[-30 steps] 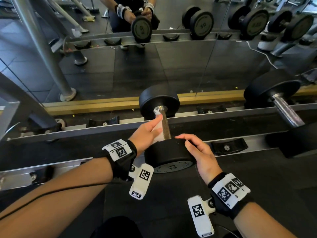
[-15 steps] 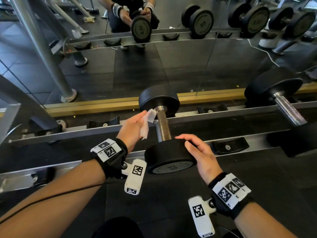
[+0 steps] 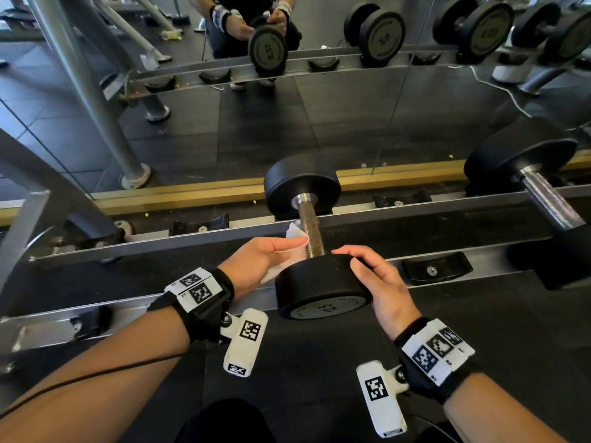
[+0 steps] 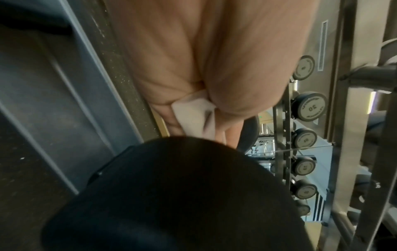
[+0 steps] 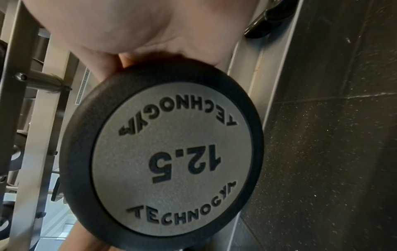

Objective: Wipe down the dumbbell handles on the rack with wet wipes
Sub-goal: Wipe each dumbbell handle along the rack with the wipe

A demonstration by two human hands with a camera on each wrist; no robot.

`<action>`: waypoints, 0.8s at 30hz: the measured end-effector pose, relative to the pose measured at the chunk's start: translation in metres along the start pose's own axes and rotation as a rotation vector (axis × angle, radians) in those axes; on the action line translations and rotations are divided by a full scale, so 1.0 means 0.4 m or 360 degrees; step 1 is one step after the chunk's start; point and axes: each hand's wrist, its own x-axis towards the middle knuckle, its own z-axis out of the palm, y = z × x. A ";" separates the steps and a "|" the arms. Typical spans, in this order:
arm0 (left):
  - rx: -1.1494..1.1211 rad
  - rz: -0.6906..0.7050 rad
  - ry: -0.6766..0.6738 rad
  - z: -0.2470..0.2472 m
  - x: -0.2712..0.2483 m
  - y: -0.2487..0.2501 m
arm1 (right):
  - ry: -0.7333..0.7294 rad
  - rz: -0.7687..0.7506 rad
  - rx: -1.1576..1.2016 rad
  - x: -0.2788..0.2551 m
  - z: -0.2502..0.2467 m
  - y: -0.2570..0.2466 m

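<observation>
A black dumbbell (image 3: 323,289) lies across the rack's two rails in the head view, its knurled metal handle (image 3: 309,228) pointing away from me. My left hand (image 3: 265,254) pinches a white wet wipe (image 3: 295,236) and holds it against the left side of the handle, close to the near weight. The left wrist view shows the wet wipe (image 4: 193,115) held between thumb and fingers. My right hand (image 3: 377,282) curls over the top of the near weight and grips it. The right wrist view shows that weight's grey end plate (image 5: 171,161), marked 12.5.
A larger dumbbell (image 3: 540,199) sits on the rack to the right. Empty black cradles (image 3: 436,270) are fixed along the grey rails (image 3: 192,241). A floor mirror (image 3: 351,123) behind the rack reflects me and more dumbbells. Dark rubber flooring lies below.
The left hand came off the handle to the left with the wipe half a second ago. It has come back and down, with the wipe against the handle's near end. The right hand stays put.
</observation>
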 end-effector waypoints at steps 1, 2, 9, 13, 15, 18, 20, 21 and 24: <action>0.0042 0.0009 0.0025 -0.008 -0.003 0.006 | -0.0001 0.0007 0.0012 0.001 0.000 0.000; 0.0044 0.0024 0.0075 -0.013 -0.004 0.013 | -0.0003 0.0012 0.0022 0.001 0.001 0.000; -0.0119 0.0191 0.0361 0.031 0.037 0.074 | 0.0000 0.0006 0.0005 -0.001 0.001 -0.003; 0.0030 0.0179 0.0232 0.052 0.051 0.073 | -0.0010 -0.0021 -0.0066 -0.002 0.001 -0.002; 0.0303 0.0192 0.0166 0.040 0.038 0.074 | -0.0013 -0.0045 -0.0131 -0.004 0.003 -0.002; 0.0649 0.0087 -0.0027 0.009 0.014 0.081 | -0.0024 -0.0046 -0.0184 -0.004 0.006 -0.007; 0.0725 -0.0022 -0.0168 -0.007 0.003 0.092 | -0.0048 -0.0036 -0.0192 -0.004 0.005 -0.009; 0.0731 -0.0055 -0.0218 -0.010 -0.002 0.098 | -0.0060 -0.0031 -0.0191 -0.004 0.003 -0.009; 0.0606 -0.0042 -0.0107 -0.012 -0.007 0.116 | -0.0063 -0.0014 -0.0174 -0.002 0.001 -0.009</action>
